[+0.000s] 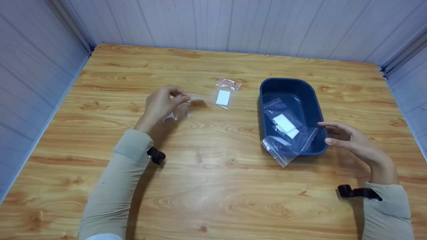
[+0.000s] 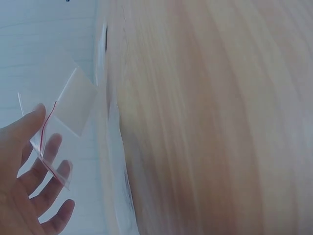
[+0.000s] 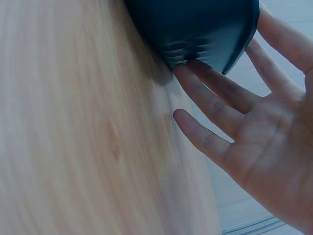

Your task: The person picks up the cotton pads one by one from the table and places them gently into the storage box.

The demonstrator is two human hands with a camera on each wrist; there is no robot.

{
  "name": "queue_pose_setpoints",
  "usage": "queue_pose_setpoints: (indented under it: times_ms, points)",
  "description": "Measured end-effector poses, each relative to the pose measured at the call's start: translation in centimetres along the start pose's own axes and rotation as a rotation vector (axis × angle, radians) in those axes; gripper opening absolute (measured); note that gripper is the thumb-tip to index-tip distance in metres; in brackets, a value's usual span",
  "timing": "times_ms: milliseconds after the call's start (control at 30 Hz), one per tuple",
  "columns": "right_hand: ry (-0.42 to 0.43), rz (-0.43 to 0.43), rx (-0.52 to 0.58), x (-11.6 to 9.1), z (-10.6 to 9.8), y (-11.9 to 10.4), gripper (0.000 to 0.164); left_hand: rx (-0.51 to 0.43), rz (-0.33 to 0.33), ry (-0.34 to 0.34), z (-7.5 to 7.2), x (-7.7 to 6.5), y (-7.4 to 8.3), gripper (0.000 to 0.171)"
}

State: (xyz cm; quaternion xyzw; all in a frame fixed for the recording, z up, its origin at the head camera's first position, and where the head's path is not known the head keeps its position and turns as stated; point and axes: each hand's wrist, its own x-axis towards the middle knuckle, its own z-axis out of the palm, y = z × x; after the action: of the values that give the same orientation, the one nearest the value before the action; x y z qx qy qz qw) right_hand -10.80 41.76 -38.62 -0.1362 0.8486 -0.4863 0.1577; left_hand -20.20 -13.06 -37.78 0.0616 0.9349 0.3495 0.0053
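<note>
My left hand (image 1: 163,105) pinches a clear zip bag between thumb and fingers, above the table's left middle. In the left wrist view this zip bag (image 2: 73,103) shows a red seal line and a white rectangular piece. More clear plastic (image 2: 117,166) lies on the table below that hand. My right hand (image 1: 353,141) is at the right side of a dark blue bin (image 1: 320,110), its fingertips touching the rim and outer wall. Extended, spread fingers (image 3: 210,103) show in the right wrist view. Inside the bin lie bagged white pieces (image 1: 284,123); one clear bag (image 1: 283,155) hangs over its front rim.
Another zip bag (image 1: 228,93) with a white piece lies flat between the left hand and the bin. The wooden table (image 1: 213,186) meets pale panel walls (image 1: 213,23) at the back and both sides.
</note>
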Motion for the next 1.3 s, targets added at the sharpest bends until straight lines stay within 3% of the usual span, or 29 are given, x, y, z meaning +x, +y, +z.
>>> queue_pose_setpoints:
  times_ms: [1300]
  points:
    - [-0.01,0.004,-0.002,-0.2,-0.1,0.0,0.048,-0.189,0.094,0.02,4.6,-0.1,8.3,0.023]
